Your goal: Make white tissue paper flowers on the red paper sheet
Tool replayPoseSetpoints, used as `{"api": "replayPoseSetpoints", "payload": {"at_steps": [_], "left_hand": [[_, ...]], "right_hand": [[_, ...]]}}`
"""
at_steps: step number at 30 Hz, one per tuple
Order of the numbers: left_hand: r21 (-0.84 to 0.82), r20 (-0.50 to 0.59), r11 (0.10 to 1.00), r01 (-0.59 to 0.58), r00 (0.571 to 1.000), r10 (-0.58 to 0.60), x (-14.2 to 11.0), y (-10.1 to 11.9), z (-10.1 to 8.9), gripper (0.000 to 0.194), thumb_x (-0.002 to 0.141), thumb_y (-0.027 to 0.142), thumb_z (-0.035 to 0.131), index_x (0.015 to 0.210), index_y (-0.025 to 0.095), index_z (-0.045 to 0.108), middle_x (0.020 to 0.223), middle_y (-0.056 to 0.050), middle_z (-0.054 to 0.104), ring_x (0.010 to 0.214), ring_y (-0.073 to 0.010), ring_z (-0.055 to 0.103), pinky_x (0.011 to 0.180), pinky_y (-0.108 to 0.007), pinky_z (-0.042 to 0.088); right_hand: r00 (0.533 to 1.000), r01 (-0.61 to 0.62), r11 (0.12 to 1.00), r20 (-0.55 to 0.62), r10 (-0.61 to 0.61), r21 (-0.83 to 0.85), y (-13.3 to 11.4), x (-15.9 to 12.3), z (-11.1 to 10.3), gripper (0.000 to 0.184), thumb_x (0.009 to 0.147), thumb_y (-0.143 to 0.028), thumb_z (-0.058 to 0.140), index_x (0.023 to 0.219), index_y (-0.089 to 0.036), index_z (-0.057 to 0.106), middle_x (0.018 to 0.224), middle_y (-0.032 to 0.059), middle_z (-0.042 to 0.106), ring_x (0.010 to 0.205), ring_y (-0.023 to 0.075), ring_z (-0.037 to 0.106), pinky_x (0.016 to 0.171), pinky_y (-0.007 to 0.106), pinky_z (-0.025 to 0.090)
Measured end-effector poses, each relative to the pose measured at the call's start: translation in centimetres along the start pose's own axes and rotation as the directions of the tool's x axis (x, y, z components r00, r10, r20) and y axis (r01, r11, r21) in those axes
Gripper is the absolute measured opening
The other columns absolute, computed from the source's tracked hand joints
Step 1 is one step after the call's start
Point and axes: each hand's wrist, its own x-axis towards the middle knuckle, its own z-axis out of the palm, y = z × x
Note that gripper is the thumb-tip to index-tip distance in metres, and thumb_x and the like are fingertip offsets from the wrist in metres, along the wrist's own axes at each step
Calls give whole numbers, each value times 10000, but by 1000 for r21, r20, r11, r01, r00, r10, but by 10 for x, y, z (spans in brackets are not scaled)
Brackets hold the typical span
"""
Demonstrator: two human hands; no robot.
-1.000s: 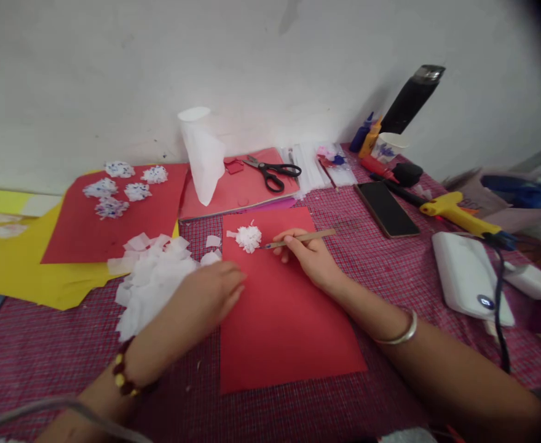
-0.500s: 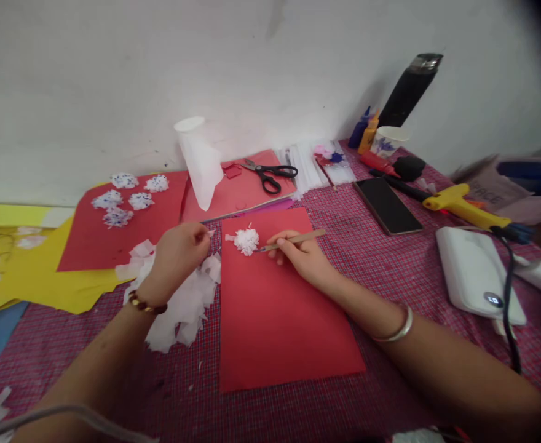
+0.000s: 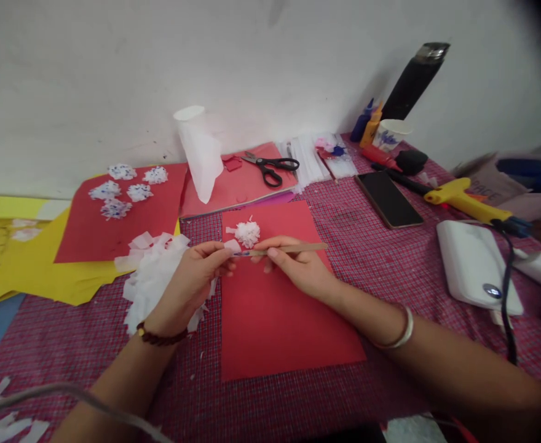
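Observation:
Between the fingers of my left hand (image 3: 206, 264) is a small piece of white tissue paper (image 3: 232, 245), pinched near its edge. My right hand (image 3: 298, 263) grips a thin wooden stick (image 3: 305, 247), whose blue-stained tip touches or nearly touches the tissue piece. Just behind both hands, a fluffy white tissue-paper pompom (image 3: 247, 234) sits on a sheet of red paper (image 3: 289, 326). A heap of cut white tissue pieces (image 3: 153, 286) lies partly under my left wrist.
Several blue-flecked pompoms (image 3: 115, 208) rest on another red sheet (image 3: 153, 231) at the left. Black-handled scissors (image 3: 270, 169), a phone (image 3: 388, 198), a yellow glue gun (image 3: 466, 200) and a white power bank (image 3: 477, 264) lie farther back and right. A cable crosses the lower left.
My left hand has moved right from the tissue heap, bringing a tissue piece to the stick. The stick's tip has shifted from beside the pompom to that piece.

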Motion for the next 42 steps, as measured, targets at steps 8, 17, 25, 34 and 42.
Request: {"api": "replayPoseSetpoints", "payload": {"at_steps": [8, 17, 25, 34, 42], "left_hand": [[44, 13, 998, -33, 999, 33, -5, 0, 4, 134, 649, 271, 743, 645, 151, 685, 596, -11, 652, 540, -89, 575, 524, -195, 453], [45, 64, 996, -71, 996, 68, -4, -3, 1, 166, 708, 322, 707, 670, 161, 696, 630, -31, 673, 563, -119, 594, 540, -223, 471], [-78, 309, 996, -42, 949, 64, -6, -5, -12, 54, 727, 236, 719, 715, 186, 734, 675, -28, 707, 593, -120, 610, 582, -230, 501], [316, 165, 885, -341, 939, 302, -11, -12, -8, 148, 808, 307, 715, 714, 194, 731, 659, -9, 691, 613, -117, 596, 571, -220, 461], [504, 473, 68, -861, 340, 812, -15, -23, -6, 176, 877, 95, 612, 1002, 190, 692, 914, -42, 747, 817, -145, 692, 747, -263, 578]], "right_hand": [[1000, 13, 999, -15, -13, -37, 4, 1, -2, 218, 957, -311, 509, 1059, -187, 657, 936, 56, 721, 736, 114, 652, 679, 283, 554], [997, -54, 996, -50, 57, 69, 6, 2, -2, 218, 932, -347, 553, 1029, -190, 668, 910, 52, 730, 707, 120, 655, 671, 293, 551], [965, -232, 851, 2, 262, 471, 7, 1, 2, 165, 863, -346, 633, 936, -202, 666, 761, 16, 731, 582, 103, 634, 583, 246, 532], [942, -296, 787, 30, 334, 542, 10, 2, 1, 161, 837, -327, 686, 902, -181, 678, 731, 20, 738, 550, 88, 632, 559, 209, 517], [913, -336, 791, -31, 408, 511, 11, 2, 6, 373, 766, -518, 720, 754, -146, 717, 582, 30, 700, 438, 83, 586, 454, 186, 466]]}}
